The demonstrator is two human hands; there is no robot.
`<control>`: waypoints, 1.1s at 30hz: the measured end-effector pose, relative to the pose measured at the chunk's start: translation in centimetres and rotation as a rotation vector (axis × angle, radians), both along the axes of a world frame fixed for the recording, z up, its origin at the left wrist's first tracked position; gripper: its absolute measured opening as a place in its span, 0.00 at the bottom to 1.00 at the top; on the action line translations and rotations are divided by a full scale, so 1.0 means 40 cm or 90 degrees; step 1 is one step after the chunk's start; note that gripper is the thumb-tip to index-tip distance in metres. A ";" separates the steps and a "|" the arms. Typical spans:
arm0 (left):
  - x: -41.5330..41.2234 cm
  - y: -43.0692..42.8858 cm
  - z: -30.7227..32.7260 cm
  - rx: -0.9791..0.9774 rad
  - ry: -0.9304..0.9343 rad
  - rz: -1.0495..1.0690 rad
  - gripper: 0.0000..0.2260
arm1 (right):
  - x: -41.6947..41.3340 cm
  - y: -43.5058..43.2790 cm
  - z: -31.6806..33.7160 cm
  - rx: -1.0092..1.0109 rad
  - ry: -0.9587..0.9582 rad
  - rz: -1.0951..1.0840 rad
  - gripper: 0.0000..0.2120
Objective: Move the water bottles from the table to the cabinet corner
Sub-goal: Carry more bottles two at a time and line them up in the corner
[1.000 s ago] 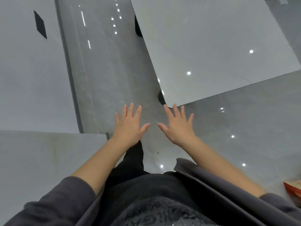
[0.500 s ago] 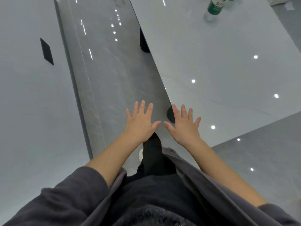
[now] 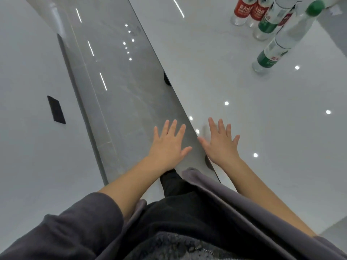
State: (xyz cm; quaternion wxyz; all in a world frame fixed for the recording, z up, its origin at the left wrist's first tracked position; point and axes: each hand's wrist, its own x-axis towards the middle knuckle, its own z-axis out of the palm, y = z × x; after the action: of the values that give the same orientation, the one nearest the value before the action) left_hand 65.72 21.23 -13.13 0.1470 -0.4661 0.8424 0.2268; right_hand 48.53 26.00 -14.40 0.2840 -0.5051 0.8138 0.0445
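Observation:
Several clear water bottles stand at the far right of the glossy white table [image 3: 244, 128]. The nearest bottle [image 3: 281, 40] has a green label and green cap. Behind it stands a second green-labelled bottle [image 3: 268, 23], and two red-labelled bottles [image 3: 244, 8] stand further back. My left hand [image 3: 169, 145] is held flat with spread fingers over the grey floor beside the table's left edge. Over the table's near corner my right hand [image 3: 220, 143] is also flat and spread. Both hold nothing and are far from the bottles.
A white cabinet surface [image 3: 28, 109] with a black rectangular cutout [image 3: 56, 109] runs along the left. A strip of glossy grey floor [image 3: 112, 72] lies between it and the table. My dark trousers and grey jacket fill the bottom of the view.
The view has moved forward and tilted up along the table. The bottles have come into sight at the top right. Both hands stay spread and now reach the table's near corner.

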 end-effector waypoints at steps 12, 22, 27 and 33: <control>-0.049 -0.430 -0.024 0.038 0.074 -0.143 0.32 | -0.029 -0.303 -0.008 0.037 -0.026 -0.202 0.35; -0.190 -0.753 -0.047 0.047 0.094 -0.371 0.31 | -0.040 -0.456 -0.009 0.000 -0.092 -0.523 0.36; -0.288 -0.857 -0.070 0.128 0.179 -0.308 0.31 | -0.107 -0.506 0.005 -0.126 -0.143 -0.640 0.40; -0.438 -1.008 -0.106 0.226 0.286 -0.218 0.37 | -0.247 -0.590 -0.009 -0.374 -0.212 -0.898 0.47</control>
State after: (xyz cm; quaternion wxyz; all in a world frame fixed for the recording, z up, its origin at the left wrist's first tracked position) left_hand 48.19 -19.09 -17.38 0.0725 -0.2236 0.8672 0.4389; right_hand 38.65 2.40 -14.76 0.2181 0.0769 0.8677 -0.4399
